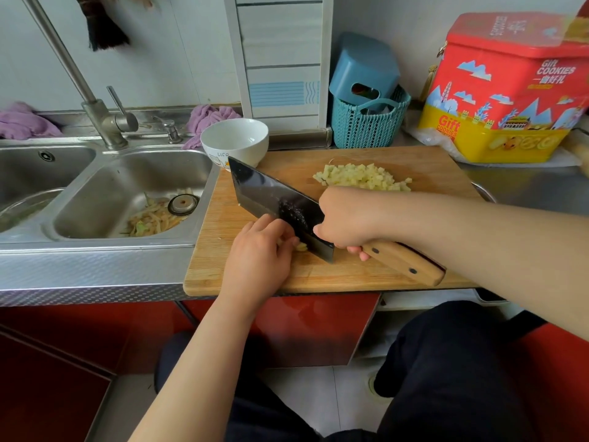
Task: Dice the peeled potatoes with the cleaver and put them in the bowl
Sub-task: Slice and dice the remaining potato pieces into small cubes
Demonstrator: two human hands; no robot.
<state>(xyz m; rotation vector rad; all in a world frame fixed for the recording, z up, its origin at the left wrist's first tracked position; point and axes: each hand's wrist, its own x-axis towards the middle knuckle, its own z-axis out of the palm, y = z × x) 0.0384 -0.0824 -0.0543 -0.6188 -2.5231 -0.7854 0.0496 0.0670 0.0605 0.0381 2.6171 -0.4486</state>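
Note:
On the wooden cutting board point(398, 161) my right hand point(345, 218) grips the wooden handle of a dark cleaver point(271, 194), blade edge down on the board. My left hand point(258, 250) lies just left of the blade with fingers curled over a small piece of potato point(301, 247), mostly hidden under the fingers. A pile of diced potato point(363, 177) lies at the board's far side. An empty white bowl point(236, 140) stands at the board's far left corner, next to the sink.
A double steel sink point(121, 193) with potato peelings and a tall tap is on the left. Behind the board stand a teal basket point(366, 126) and a red and yellow cookie tin point(503, 90). Purple cloths lie behind the sink.

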